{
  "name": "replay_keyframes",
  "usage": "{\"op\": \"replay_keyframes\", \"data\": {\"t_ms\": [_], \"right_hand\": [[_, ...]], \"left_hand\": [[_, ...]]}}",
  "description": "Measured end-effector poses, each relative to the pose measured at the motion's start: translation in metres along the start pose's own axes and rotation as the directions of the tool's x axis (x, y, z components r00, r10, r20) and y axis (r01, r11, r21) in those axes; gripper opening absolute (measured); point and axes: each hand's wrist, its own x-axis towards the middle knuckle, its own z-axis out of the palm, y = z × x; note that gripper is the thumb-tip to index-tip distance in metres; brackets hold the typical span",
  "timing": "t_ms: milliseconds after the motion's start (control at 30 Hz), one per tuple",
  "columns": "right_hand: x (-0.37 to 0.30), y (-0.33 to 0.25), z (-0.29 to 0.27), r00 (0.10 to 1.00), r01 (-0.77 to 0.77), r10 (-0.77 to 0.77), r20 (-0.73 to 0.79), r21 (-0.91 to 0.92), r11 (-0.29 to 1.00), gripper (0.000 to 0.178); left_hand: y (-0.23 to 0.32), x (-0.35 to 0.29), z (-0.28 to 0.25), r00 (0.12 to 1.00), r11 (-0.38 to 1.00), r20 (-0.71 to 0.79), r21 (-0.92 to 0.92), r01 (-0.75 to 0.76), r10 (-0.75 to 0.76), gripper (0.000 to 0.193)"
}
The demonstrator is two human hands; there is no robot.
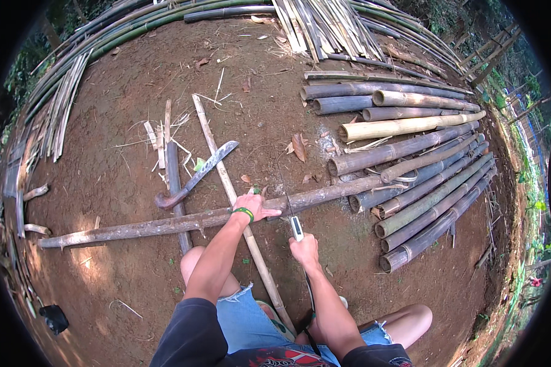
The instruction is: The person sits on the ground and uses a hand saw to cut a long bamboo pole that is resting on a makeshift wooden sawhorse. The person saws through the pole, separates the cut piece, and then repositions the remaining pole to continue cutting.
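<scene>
My left hand point(254, 205), with a green band at the wrist, grips the long wooden pole point(147, 227) from above, its thumb stretched along the wood. This pole lies crosswise over a thinner pale bamboo pole point(258, 260). Just right of the left hand, a hand saw point(297, 227) with a white and dark handle is held closed in my right hand point(304, 249). Its thin blade crosses the wooden pole and points away from me. How deep the blade sits in the wood, I cannot tell. A machete point(213, 160) with a brown handle lies beyond the left hand, across the pale bamboo.
Thick cut bamboo lengths point(404, 151) lie in rows at the right, one end of the wooden pole among them. Split bamboo strips point(327, 27) and long green poles point(147, 25) line the far edge. Near left sits a black bag-like object point(54, 318).
</scene>
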Motion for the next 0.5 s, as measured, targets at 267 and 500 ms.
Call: {"op": "replay_keyframes", "data": {"t_ms": [267, 500], "right_hand": [[0.012, 0.004, 0.007, 0.998, -0.063, 0.063, -0.009, 0.024, 0.998, 0.029], [-0.052, 0.048, 0.001, 0.993, -0.110, 0.109, 0.040, 0.036, 0.993, 0.028]], "left_hand": [[0.019, -0.009, 0.020, 0.984, 0.995, -0.158, 0.045, 0.085, -0.077, 0.098], [0.009, -0.001, -0.004, 0.995, 0.996, 0.053, 0.021, 0.089, -0.090, 0.085]]}}
